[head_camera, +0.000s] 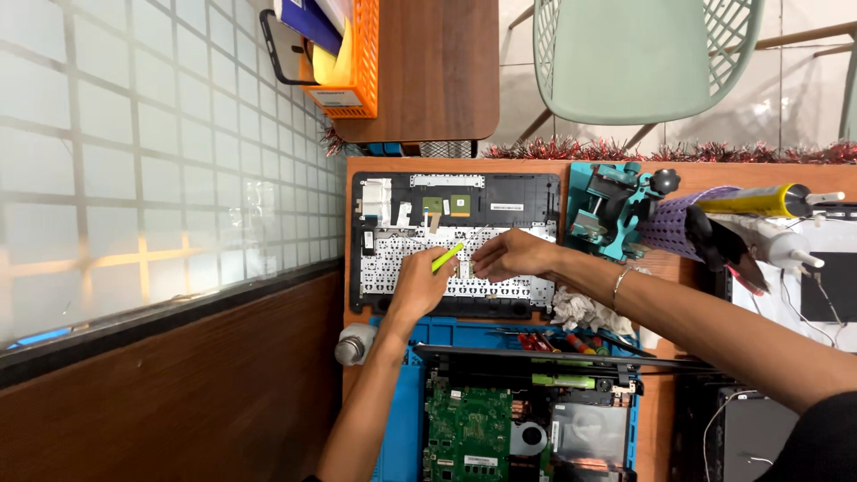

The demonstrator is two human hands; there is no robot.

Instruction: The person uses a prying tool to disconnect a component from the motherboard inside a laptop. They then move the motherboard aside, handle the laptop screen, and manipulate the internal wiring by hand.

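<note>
Hands at work on an upturned laptop keyboard panel

Desk (665, 268) of brown wood fills the middle of the view, with a frosted glass partition (161, 161) running along one side and a pale green chair (643, 58) beyond it. On the desk lies a blue repair mat (397, 428) carrying an opened laptop base (527, 424), its green circuit board and fan exposed. Just past the mat sits the black keyboard panel (455, 241), underside up, showing the white backing of the keys. Beside the panel stands a teal clamp stand (607, 210), next to a purple perforated holder (669, 223) and a yellow-bodied tool (759, 201). A crumpled tissue (580, 312) lies at the panel's corner.

Left hand (420, 286) is closed around a yellow-green pry tool (446, 257), its tip resting on the keyboard backing near the panel's middle. Right hand (513, 254) reaches over from the other side, fingertips drawn together and pressed on the backing just beside the tool's tip; whether they pinch anything cannot be told. A thin bracelet (619, 286) circles the right wrist.
</note>
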